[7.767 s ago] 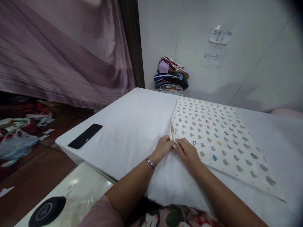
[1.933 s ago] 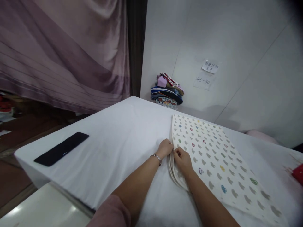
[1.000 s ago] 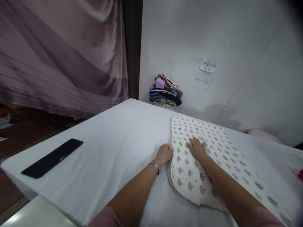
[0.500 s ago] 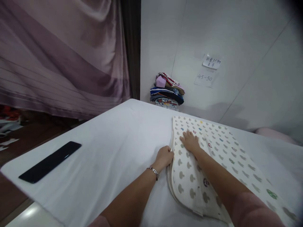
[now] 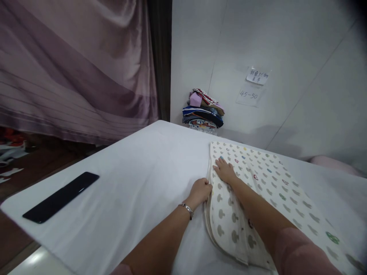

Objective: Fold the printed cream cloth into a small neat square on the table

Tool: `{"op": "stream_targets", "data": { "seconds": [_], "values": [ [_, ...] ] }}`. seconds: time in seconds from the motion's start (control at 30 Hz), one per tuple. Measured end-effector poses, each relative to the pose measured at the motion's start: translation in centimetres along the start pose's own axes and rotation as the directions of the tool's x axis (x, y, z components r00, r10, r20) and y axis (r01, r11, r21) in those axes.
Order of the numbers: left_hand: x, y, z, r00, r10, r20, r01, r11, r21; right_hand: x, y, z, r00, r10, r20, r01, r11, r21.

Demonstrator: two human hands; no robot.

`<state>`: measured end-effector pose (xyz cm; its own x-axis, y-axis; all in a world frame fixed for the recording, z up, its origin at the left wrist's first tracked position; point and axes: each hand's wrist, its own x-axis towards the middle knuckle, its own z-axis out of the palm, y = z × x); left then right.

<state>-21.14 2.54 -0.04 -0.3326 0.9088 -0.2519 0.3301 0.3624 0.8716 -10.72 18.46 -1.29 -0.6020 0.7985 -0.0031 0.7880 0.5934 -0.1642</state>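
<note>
A cream cloth (image 5: 266, 183) printed with grey and coloured mushroom shapes lies folded on the white table (image 5: 137, 179). My right hand (image 5: 225, 170) rests flat on the cloth near its left edge, fingers spread. My left hand (image 5: 201, 190), with a bracelet at the wrist, curls over the layered left edge of the cloth and pinches it.
A black phone (image 5: 60, 196) lies near the table's left corner. A pile of folded colourful clothes (image 5: 204, 110) stands at the far edge against the white wall, under two paper notes (image 5: 252, 86). A mauve curtain (image 5: 71, 65) hangs at the left.
My right hand left the cloth's edge, went flat onto the cloth and slid toward its far left part. My left hand stayed on the edge.
</note>
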Motion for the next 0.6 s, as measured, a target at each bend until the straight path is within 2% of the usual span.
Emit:
{"op": "stream_targets", "data": {
  "seconds": [0.1, 0.23, 0.3, 0.43, 0.53, 0.6],
  "values": [
    [-0.4, 0.4, -0.2, 0.999, 0.019, 0.030, -0.019, 1.000, 0.013, -0.7, 0.0, 0.0, 1.000, -0.014, 0.011, 0.014, 1.000, 0.025],
    [-0.5, 0.4, 0.0, 0.989, 0.134, -0.057, -0.117, 0.966, 0.230, -2.4, 2.0, -1.2, 1.000, 0.001, -0.017, 0.000, 0.999, 0.033],
    [-0.2, 0.3, 0.0, 0.986, 0.152, -0.062, -0.129, 0.949, 0.287, -3.7, 4.4, -2.2, 0.995, 0.066, -0.069, -0.064, 0.997, 0.037],
    [0.3, 0.2, -0.3, 0.993, 0.117, -0.034, -0.105, 0.964, 0.243, -7.6, 10.9, -3.7, 0.957, 0.244, -0.159, -0.236, 0.969, 0.067],
    [0.6, 0.1, -0.4, 0.995, 0.094, -0.039, -0.084, 0.973, 0.213, -11.2, 15.8, -3.6, 0.955, 0.278, -0.102, -0.275, 0.961, 0.041],
    [0.6, 0.0, -0.5, 0.994, 0.095, -0.049, -0.083, 0.974, 0.211, -13.4, 18.3, -3.3, 0.922, 0.384, -0.055, -0.385, 0.923, -0.011]
  ]
}}
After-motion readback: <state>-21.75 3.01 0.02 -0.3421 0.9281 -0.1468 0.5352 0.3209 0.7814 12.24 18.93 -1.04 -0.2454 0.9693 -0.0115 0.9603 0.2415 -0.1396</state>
